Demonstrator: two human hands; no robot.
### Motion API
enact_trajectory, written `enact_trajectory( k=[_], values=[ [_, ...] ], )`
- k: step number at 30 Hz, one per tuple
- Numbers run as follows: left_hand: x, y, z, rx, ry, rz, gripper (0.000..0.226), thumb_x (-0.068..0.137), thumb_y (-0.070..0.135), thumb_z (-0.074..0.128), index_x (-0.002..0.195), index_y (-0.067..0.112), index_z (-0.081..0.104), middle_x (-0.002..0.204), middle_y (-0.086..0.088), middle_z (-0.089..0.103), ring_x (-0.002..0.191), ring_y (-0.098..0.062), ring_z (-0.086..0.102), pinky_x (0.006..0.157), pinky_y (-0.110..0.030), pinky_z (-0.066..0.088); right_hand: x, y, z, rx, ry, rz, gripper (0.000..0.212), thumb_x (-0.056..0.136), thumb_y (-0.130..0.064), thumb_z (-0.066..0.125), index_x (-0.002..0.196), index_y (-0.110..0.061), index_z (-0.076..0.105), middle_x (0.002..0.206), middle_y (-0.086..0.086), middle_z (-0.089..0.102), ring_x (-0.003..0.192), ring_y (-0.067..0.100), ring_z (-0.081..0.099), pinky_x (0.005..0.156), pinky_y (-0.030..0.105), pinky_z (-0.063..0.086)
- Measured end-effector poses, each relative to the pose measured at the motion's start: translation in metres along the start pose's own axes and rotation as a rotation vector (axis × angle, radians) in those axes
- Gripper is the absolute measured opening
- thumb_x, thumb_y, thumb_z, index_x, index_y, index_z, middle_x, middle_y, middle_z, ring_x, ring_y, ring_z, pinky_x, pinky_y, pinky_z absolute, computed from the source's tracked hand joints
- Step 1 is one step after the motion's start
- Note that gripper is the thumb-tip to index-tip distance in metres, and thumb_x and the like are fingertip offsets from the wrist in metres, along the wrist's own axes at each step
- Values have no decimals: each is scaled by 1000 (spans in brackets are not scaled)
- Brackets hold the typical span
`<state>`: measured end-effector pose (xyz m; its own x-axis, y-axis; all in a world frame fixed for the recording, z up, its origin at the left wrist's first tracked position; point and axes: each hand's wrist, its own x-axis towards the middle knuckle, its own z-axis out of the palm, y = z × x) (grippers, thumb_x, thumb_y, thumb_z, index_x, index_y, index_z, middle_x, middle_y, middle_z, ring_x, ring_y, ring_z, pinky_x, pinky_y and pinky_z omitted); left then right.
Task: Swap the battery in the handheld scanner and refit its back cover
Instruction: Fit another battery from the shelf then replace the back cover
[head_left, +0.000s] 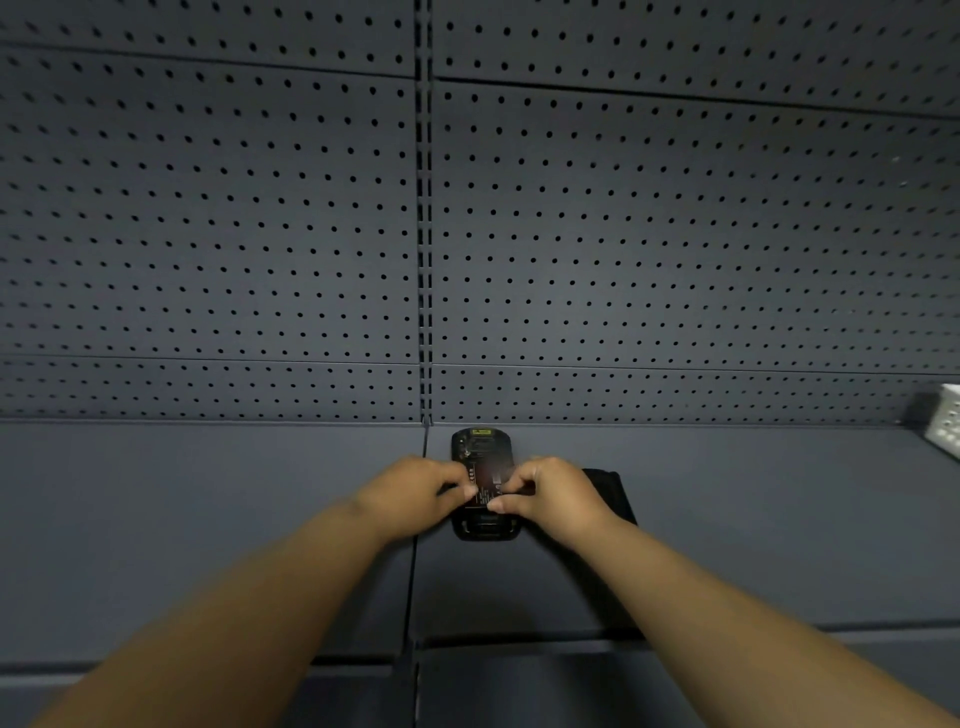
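The black handheld scanner (481, 447) lies face down on the grey shelf (208, 519), its back open. A dark battery (487, 480) with small printed text sits in the middle of its back. My left hand (415, 493) pinches the battery's left edge with thumb and fingertips. My right hand (550, 493) does the same on the right edge. A flat black piece (608, 488), which looks like the back cover, lies on the shelf just right of the scanner, half hidden under my right hand.
A grey pegboard wall (260, 234) rises right behind the scanner. A white perforated object (948, 418) stands at the far right of the shelf. A seam runs between two shelf panels just left of the scanner.
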<state>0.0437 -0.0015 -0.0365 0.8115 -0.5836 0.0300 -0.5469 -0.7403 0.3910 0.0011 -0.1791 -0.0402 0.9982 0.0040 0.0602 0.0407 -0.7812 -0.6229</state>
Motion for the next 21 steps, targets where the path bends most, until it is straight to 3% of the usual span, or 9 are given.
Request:
enact_trajectory(
  k=[3,7,14,17,21],
  values=[
    [-1,1,0,22,-24,3,31,90,43,46,87,17,62,82,-6,63,75,-16,54,68,-26,42,0,-1,-2,-79,-35,-44,23,79,-29,70,81,-6,72,90,3,64,86,19,61,77,28,46],
    [0,3,-4,63,-104,22,38,82,52,56,104,21,63,105,-3,68,95,-19,61,84,-31,49,-2,-2,-4,-204,-44,-114,30,87,-35,60,83,-8,74,97,7,67,88,21,61,78,28,46],
    [-1,7,-6,126,-134,69,45,76,45,67,110,17,61,118,-3,63,106,-20,57,92,-32,46,1,-1,-29,-364,-221,-164,44,95,-40,43,102,-6,70,115,13,64,108,27,58,96,35,45],
    [-1,9,-7,155,-137,96,46,78,44,64,113,14,61,125,-3,59,111,-20,55,96,-33,45,4,15,-47,-397,-155,-72,47,92,-43,48,128,-14,56,137,10,54,128,25,47,107,32,35],
    [-1,10,-6,174,-145,76,41,80,43,63,108,14,63,128,-4,57,112,-21,54,97,-38,45,8,41,-70,-505,-309,179,82,76,-58,62,143,-20,35,149,6,37,136,27,36,113,38,30]
  ],
)
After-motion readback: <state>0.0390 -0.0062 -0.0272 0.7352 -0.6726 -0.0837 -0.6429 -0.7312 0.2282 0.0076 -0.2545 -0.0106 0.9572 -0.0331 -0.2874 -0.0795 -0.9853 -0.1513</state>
